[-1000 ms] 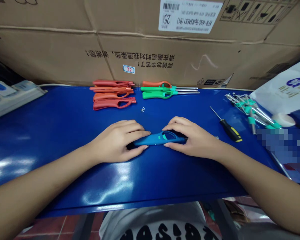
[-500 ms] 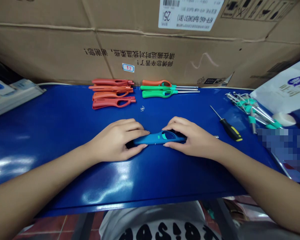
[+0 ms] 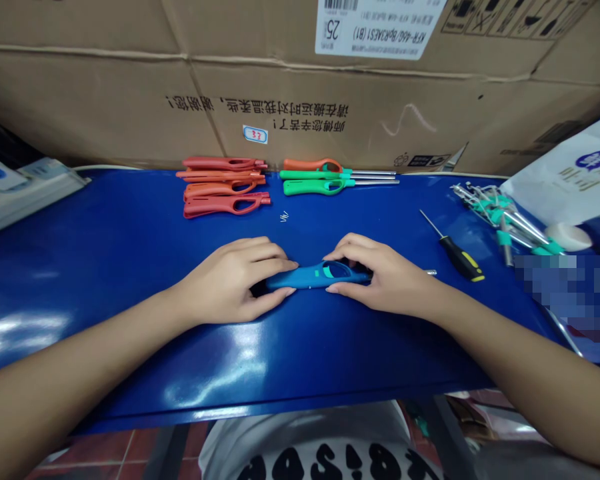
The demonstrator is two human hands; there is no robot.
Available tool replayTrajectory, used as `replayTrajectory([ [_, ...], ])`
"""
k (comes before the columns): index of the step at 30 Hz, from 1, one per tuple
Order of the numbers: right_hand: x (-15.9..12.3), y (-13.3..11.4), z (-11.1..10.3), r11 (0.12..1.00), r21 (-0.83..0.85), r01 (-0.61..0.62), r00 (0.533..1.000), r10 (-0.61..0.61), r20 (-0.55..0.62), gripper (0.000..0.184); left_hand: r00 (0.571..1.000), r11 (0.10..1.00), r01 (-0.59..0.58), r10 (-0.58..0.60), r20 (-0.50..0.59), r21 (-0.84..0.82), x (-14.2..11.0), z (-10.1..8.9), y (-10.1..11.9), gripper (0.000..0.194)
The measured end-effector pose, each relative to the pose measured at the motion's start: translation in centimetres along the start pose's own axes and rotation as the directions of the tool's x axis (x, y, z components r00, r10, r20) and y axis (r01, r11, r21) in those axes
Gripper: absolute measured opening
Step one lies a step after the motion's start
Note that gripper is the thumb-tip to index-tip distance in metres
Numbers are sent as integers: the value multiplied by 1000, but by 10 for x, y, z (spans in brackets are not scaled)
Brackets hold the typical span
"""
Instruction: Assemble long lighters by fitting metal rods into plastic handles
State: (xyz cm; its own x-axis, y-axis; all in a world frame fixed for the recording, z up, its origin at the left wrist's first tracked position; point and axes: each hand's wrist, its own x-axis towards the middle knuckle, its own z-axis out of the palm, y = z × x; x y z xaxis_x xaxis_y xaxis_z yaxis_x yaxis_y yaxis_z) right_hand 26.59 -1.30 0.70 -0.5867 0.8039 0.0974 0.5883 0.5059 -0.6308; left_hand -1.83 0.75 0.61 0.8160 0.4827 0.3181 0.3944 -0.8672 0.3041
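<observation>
A blue long-neck gas lighter (image 3: 305, 277) lies across the table in front of me, its teal trigger showing in the finger loop. My left hand (image 3: 243, 280) grips the rounded handle end between fingers and thumb. Around the neck end, my right hand (image 3: 375, 275) is closed, hiding most of the metal tube; only its tip pokes out past the palm. Just beyond lie several tiny metal pins (image 3: 284, 217). Behind them, red and orange lighter casings (image 3: 225, 203) are laid side by side, next to lighters with green and orange handles and metal tubes (image 3: 315, 187).
To the right lies a black and yellow screwdriver (image 3: 463, 260). Beyond it is a pile of metal tubes with teal parts (image 3: 510, 220) beside a white bag (image 3: 570, 177). A big cardboard box (image 3: 130, 107) stands along the back edge of the blue table (image 3: 300, 360).
Both hands keep the same grip on the blue lighter, which stays in place. Only the camera view has shifted very slightly.
</observation>
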Motion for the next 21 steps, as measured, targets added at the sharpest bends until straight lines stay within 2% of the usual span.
replayTrajectory([
  [7, 1, -1, 0, 999, 22, -39, 999, 39, 5, 26, 1000, 1000, 2, -2, -1, 15, -1, 0, 0, 29],
  [21, -1, -4, -1, 999, -17, -33, 999, 33, -3, 29, 1000, 1000, 9, -9, -13, -12, 0, 2, 1, 27],
])
